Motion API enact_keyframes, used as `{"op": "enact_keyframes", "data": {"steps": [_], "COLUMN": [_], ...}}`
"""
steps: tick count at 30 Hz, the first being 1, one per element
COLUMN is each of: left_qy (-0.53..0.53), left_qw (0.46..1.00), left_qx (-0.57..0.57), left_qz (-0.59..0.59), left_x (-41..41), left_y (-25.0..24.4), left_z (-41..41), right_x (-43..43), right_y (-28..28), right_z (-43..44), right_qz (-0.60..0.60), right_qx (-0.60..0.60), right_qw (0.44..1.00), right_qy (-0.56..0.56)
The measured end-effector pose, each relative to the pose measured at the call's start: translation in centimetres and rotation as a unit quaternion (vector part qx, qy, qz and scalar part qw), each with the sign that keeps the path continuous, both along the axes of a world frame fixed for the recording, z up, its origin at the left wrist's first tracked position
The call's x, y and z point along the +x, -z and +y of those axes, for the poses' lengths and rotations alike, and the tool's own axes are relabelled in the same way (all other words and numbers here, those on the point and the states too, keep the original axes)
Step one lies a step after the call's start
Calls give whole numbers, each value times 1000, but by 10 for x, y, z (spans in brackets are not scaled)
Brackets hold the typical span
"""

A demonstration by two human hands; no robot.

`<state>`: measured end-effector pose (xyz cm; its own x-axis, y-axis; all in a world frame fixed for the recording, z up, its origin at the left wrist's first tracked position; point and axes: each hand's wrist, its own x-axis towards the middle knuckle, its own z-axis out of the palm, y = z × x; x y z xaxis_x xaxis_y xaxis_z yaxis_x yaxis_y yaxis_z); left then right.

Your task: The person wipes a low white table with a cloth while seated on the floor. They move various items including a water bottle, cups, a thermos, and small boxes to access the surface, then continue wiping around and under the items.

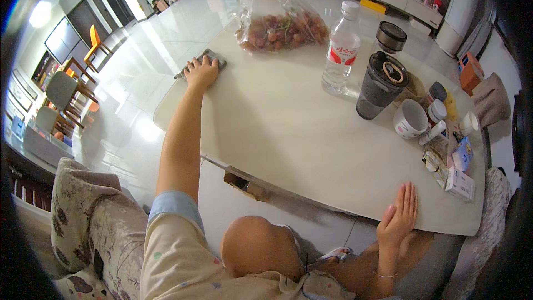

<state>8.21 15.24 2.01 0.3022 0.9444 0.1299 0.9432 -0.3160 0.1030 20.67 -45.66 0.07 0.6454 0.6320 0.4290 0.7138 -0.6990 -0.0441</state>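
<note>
My left hand (pixel 202 73) lies with spread fingers on a folded grey cloth (pixel 217 59), at the far left part of a cream-coloured tabletop (pixel 266 125). The left arm is stretched out straight. At the near right edge, my right hand (pixel 399 212) rests flat against the table with its fingers straight and nothing held. Beyond the cloth stands a clear plastic bag of reddish grapes (pixel 283 31). To the right of the bag, a water bottle (pixel 342 50) with a white cap stands upright.
A dark lidded tumbler (pixel 379 87) with a beaded bracelet on its lid, a white mug (pixel 410 120), a tissue pack (pixel 462 154) and a small white box (pixel 459 184) crowd the right side. An open drawer (pixel 245 185) shows under the near edge. A sofa (pixel 112 216) is at left.
</note>
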Motion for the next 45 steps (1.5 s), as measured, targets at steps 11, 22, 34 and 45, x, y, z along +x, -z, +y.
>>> {"op": "enact_keyframes", "data": {"steps": [11, 22, 34, 45], "left_qy": [60, 129, 493, 689], "left_qw": [997, 986, 864, 724], "left_qx": [39, 42, 50, 37], "left_qz": [13, 100, 91, -3], "left_x": [34, 26, 59, 69], "left_y": [7, 17, 4, -2], "left_z": [45, -16, -308, -366], "right_x": [1, 5, 4, 7], "right_y": [-1, 10, 16, 15], "right_z": [-5, -1, -2, -11], "right_qz": [33, -12, -15, 1], "right_qx": [-19, 39, 100, 88], "right_qw": [999, 999, 995, 996], "right_qy": [-4, -22, -12, -32]}}
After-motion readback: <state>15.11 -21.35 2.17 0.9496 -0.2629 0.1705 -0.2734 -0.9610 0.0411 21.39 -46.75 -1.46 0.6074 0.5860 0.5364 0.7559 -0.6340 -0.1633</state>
